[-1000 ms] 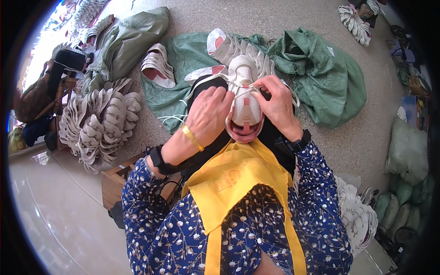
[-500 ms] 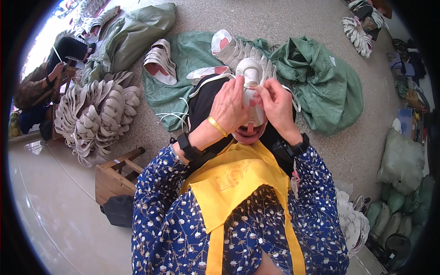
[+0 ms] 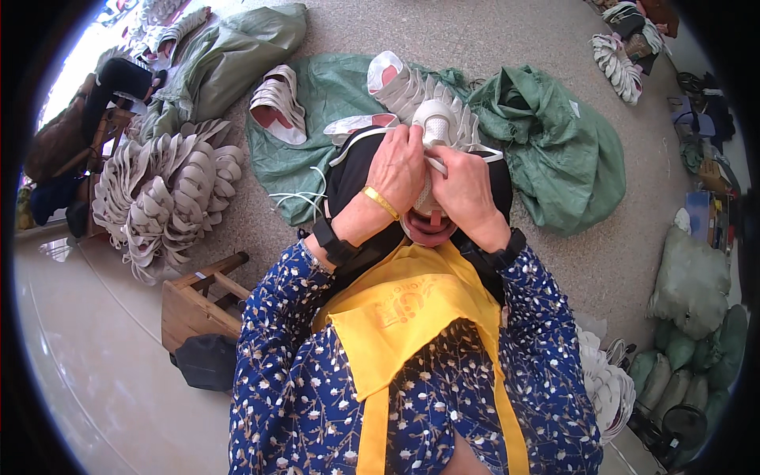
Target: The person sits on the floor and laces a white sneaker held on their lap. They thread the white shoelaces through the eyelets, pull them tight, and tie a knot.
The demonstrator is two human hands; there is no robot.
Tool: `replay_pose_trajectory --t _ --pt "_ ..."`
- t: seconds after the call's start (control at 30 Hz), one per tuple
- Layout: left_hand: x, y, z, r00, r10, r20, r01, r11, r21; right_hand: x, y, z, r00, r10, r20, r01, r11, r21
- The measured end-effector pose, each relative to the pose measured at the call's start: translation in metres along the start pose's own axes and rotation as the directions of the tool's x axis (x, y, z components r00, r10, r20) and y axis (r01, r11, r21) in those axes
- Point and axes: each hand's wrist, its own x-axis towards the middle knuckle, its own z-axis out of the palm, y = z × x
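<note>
My left hand (image 3: 396, 170) and my right hand (image 3: 465, 188) both grip a white shoe upper with a pink lining (image 3: 433, 134), held upright over my lap. A white lace (image 3: 437, 164) runs between my fingers across the shoe's front. The left wrist carries a gold bangle and a black band, the right a black band. A yellow apron (image 3: 408, 309) covers my flowered blue top. More white shoes (image 3: 400, 83) lie just beyond on a spread green sack (image 3: 324, 103).
A pile of white shoe uppers (image 3: 166, 198) lies on the left floor by a wooden stool (image 3: 198, 305). Stuffed green sacks (image 3: 554, 150) lie right of the shoe. More uppers (image 3: 617, 63) at far right, others (image 3: 606, 384) by my right side. A person sits far left (image 3: 71, 134).
Both hands have shifted on the shoe, with the fingers now pinching the lace nearer its top. The view has tilted slightly; the shoe stays over my lap.
</note>
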Motion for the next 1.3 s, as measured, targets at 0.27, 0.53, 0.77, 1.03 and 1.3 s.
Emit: replay_pose_trajectory --t 0.27,0.53,0.77,1.03,1.3 --pt "0.001 -0.002 -0.006 0.993 0.042 0.111 -0.042 0.999 -0.008 -0.001 -0.001 0.006 0.997 0.03 0.068 -0.023 0.994 -0.103" --pt "0.002 -0.014 0.003 0.992 -0.034 0.121 0.047 0.993 -0.105 0.002 -0.004 0.01 0.998 0.05 0.023 -0.048 0.995 -0.09" --pt "0.003 -0.013 0.0 0.993 -0.053 0.109 0.071 0.982 -0.175 0.004 -0.002 0.012 1.0 0.018 -0.016 -0.02 0.996 -0.083" --pt "0.004 -0.009 0.0 0.996 -0.086 0.031 0.09 0.98 -0.178 -0.001 0.0 0.002 1.0 -0.023 -0.018 0.02 0.989 -0.144" --pt "0.0 -0.013 -0.005 0.996 -0.081 0.042 0.086 0.984 -0.156 -0.07 -0.04 -0.099 0.976 0.113 0.187 -0.166 0.94 0.298"
